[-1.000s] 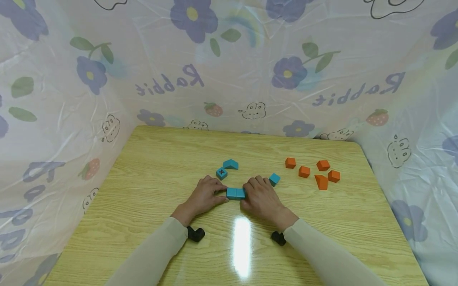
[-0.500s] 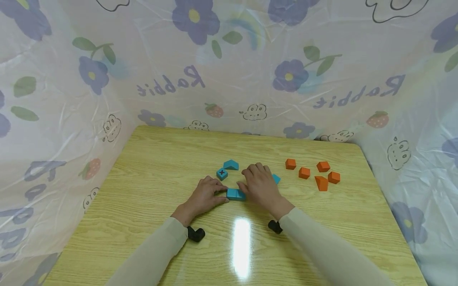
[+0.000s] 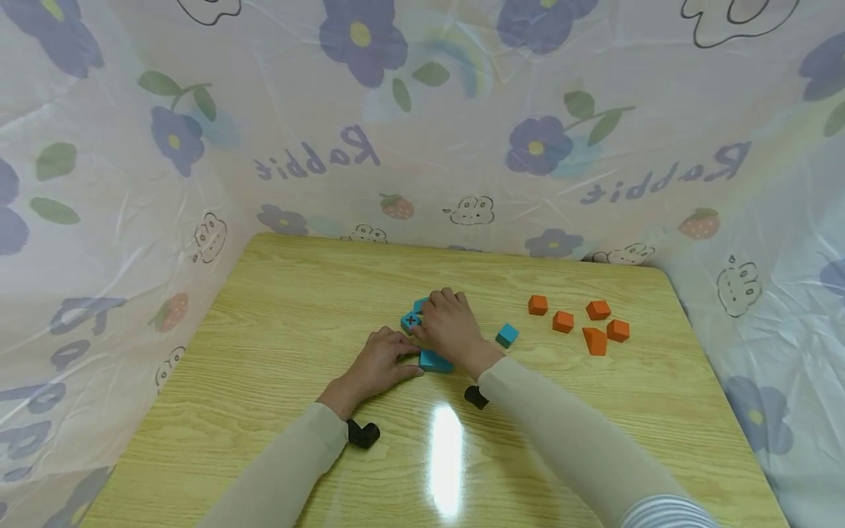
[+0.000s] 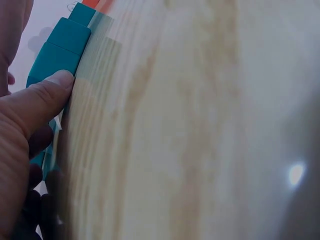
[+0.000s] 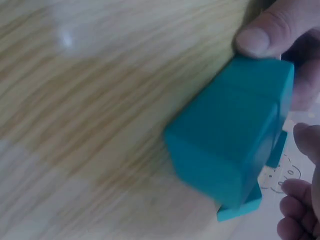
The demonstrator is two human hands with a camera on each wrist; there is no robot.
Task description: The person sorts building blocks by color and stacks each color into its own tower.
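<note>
In the head view, two blue blocks (image 3: pixel 433 361) stand side by side on the table. My left hand (image 3: pixel 376 359) pinches their left end, its thumb (image 4: pixel 61 79) on the near face in the left wrist view. My right hand (image 3: pixel 451 326) reaches over the pair, fingers over the blue cube with a cross on top (image 3: pixel 408 320) and the blue roof-shaped block (image 3: pixel 419 305), partly hiding both. Nothing shows between its thumb (image 5: pixel 306 140) and fingers in the right wrist view. A single blue cube (image 3: pixel 507 335) lies to the right of this hand.
Several orange blocks (image 3: pixel 563 322), one of them wedge-shaped (image 3: pixel 595 342), lie at the right of the wooden table (image 3: pixel 317 286). A printed cloth (image 3: pixel 422 169) hangs along the back and sides. Black wrist-worn pieces (image 3: pixel 363 434) show at both cuffs.
My right hand has left the right end of the blue pair and moved left and away from me, over the cross-marked cube and roof-shaped block. My left hand stays on the pair.
</note>
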